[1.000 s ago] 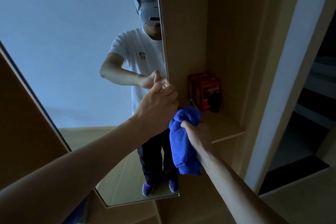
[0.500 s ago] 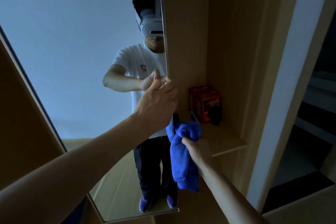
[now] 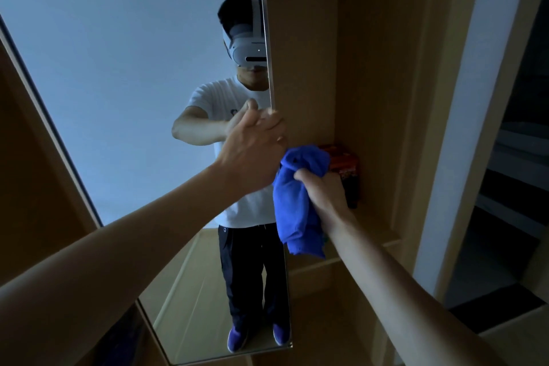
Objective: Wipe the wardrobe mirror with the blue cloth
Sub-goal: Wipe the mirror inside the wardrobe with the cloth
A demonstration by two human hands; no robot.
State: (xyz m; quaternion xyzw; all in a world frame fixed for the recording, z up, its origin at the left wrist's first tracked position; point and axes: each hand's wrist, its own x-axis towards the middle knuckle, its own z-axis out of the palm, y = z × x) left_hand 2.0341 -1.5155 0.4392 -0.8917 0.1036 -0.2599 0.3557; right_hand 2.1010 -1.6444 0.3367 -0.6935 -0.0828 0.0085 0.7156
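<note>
Left hand (image 3: pixel 252 151) on mirror (image 3: pixel 118 74); right (image 3: pixel 325 192), cloth (image 3: pixel 294 211)

A wooden wardrobe shelf (image 3: pixel 372 224) carries a red box (image 3: pixel 346 161) — set in its back corner.

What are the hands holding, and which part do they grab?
The right hand grips the blue cloth near its bunched top; the rest hangs down. The left hand holds the mirror by its right edge.
</note>
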